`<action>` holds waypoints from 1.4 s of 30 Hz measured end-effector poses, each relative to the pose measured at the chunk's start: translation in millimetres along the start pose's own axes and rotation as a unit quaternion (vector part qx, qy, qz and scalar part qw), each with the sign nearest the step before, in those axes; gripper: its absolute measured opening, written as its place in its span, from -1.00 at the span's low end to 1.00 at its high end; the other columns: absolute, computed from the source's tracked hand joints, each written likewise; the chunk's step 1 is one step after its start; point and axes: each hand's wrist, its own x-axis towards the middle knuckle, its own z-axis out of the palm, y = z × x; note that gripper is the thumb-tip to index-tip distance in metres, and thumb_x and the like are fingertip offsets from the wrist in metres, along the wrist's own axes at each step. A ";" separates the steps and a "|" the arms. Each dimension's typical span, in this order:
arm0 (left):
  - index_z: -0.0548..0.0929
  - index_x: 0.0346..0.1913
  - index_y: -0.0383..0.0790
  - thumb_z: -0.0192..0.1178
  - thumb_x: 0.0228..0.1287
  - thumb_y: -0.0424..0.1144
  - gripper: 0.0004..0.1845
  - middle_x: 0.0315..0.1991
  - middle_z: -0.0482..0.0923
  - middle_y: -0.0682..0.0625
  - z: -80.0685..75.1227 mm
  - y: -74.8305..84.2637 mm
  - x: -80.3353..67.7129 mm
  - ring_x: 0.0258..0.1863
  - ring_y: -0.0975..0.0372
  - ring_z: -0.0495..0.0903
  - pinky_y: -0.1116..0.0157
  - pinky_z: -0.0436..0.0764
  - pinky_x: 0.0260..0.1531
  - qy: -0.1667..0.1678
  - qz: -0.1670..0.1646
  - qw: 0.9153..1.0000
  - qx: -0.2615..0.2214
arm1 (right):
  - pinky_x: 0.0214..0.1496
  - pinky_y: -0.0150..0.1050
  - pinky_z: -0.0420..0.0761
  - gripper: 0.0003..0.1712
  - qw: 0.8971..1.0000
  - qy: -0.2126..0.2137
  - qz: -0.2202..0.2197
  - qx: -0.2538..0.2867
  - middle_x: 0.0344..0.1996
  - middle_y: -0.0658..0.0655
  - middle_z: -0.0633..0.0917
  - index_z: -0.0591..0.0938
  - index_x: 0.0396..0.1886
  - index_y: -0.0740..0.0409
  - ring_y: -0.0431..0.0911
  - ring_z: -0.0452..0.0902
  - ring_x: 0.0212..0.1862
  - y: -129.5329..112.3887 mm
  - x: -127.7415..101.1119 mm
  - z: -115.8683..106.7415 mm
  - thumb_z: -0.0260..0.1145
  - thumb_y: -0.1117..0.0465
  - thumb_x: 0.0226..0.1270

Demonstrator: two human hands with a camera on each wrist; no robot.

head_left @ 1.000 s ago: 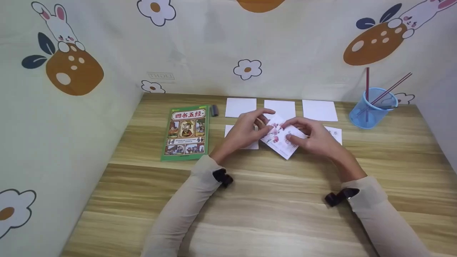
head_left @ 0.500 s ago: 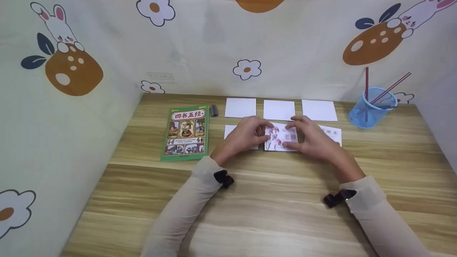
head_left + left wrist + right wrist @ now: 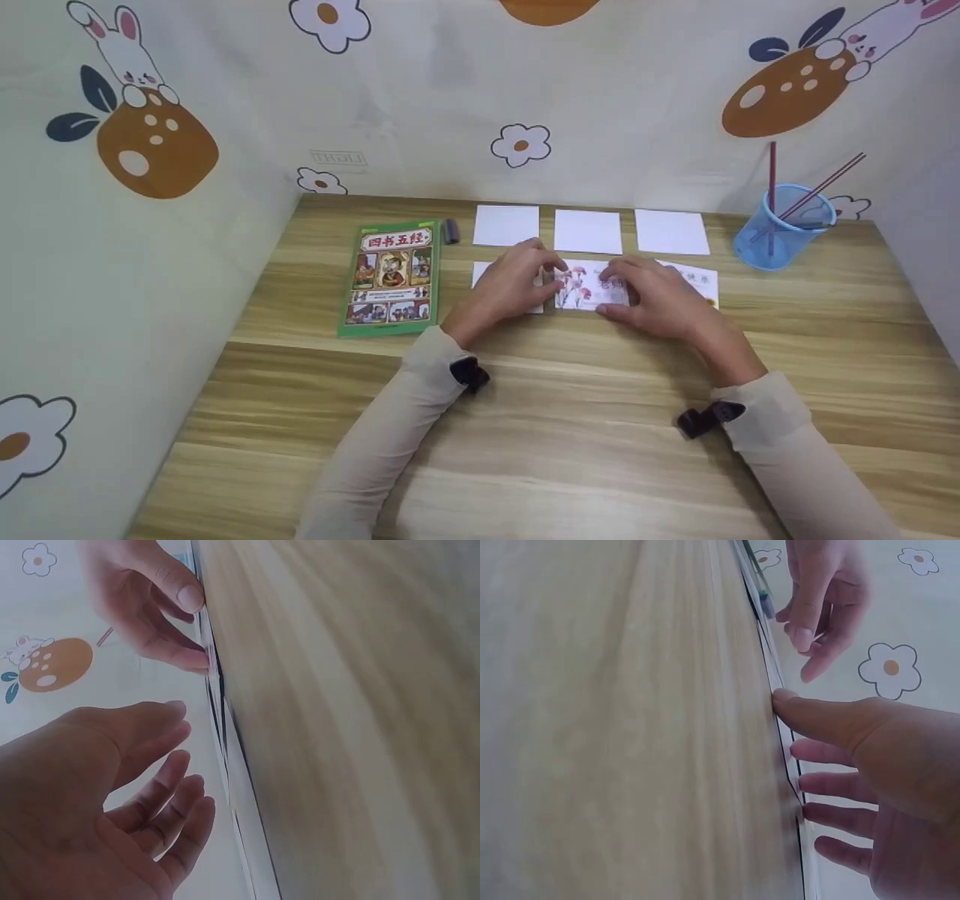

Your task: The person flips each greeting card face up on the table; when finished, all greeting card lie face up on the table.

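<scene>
Pressing the flower card (image 3: pixel 589 286) flat, both hands (image 3: pixel 592 289) lie open-fingered; wrist views show only its edge.

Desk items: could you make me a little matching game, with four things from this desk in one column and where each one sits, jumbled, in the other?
Things:
1. green book
2. blue cup
3. flower card
4. three blank white cards

Places:
A. far right of the desk, holding thin sticks
B. in a row along the back, near the wall
C. left of the cards, lying flat, cover up
D. flat on the desk between the left hand and right hand, fingers touching it

Pairs: 1-C, 2-A, 3-D, 4-B
</scene>
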 end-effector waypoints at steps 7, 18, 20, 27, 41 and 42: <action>0.79 0.23 -0.12 0.40 0.50 -0.08 -0.64 0.09 0.72 -0.05 -9.9 -7.7 -6.3 0.10 0.12 0.65 0.16 0.70 0.15 -0.010 0.001 1.000 -0.008 | 0.59 0.34 0.40 -0.39 1.000 0.006 0.001 -0.001 0.44 0.31 0.60 0.67 0.32 0.11 0.29 0.46 0.52 3.1 1.4 -0.5 0.54 -0.09 0.42; 0.75 0.26 -0.21 0.43 0.45 -0.15 -0.60 0.17 0.74 -0.16 -37.1 -44.7 -42.2 0.20 0.00 0.67 0.03 0.65 0.29 -0.013 -0.005 0.999 -0.033 | 0.61 0.33 0.35 -0.37 0.999 0.025 -0.018 0.008 0.45 0.32 0.59 0.66 0.36 0.15 0.30 0.43 0.53 -2.7 -0.4 1.4 0.54 -0.05 0.43; 0.74 0.28 -0.22 0.47 0.42 -0.13 -0.55 0.20 0.72 -0.17 -43.3 -50.7 -48.1 0.24 -0.02 0.64 0.00 0.62 0.32 -0.020 -0.012 0.999 -0.033 | 0.60 0.31 0.37 -0.39 0.998 0.043 -0.029 0.021 0.42 0.28 0.63 0.67 0.34 0.13 0.27 0.46 0.51 -10.5 1.8 3.3 0.53 -0.06 0.44; 0.47 0.59 0.02 0.61 0.23 0.06 -0.11 0.60 0.36 -0.17 -51.1 -60.3 -57.3 0.60 -0.08 0.32 -0.13 0.40 0.60 -0.071 -0.061 0.995 -0.021 | 0.62 0.21 0.43 -0.51 0.997 0.028 -0.061 0.039 0.41 0.20 0.65 0.75 0.25 0.05 0.18 0.49 0.51 -56.9 20.5 17.0 0.50 -0.08 0.47; 0.32 0.69 0.08 0.65 0.17 -0.05 0.05 0.62 0.30 -0.14 -48.9 -56.5 -55.3 0.62 -0.07 0.24 -0.15 0.36 0.61 -0.094 -0.079 0.992 -0.015 | 0.67 0.12 0.40 -0.46 0.996 -0.037 -0.076 0.010 0.45 0.15 0.61 0.71 0.32 0.02 0.08 0.45 0.55 -96.3 30.5 43.2 0.40 -0.17 0.54; 0.32 0.68 0.09 0.66 0.15 -0.06 0.06 0.61 0.31 -0.15 -48.8 -56.5 -54.9 0.61 -0.08 0.25 -0.16 0.37 0.60 -0.091 -0.080 0.992 -0.018 | 0.68 0.12 0.39 -0.46 0.996 -0.038 -0.075 0.014 0.45 0.14 0.61 0.72 0.32 0.02 0.08 0.45 0.56 -95.9 30.3 42.5 0.40 -0.17 0.54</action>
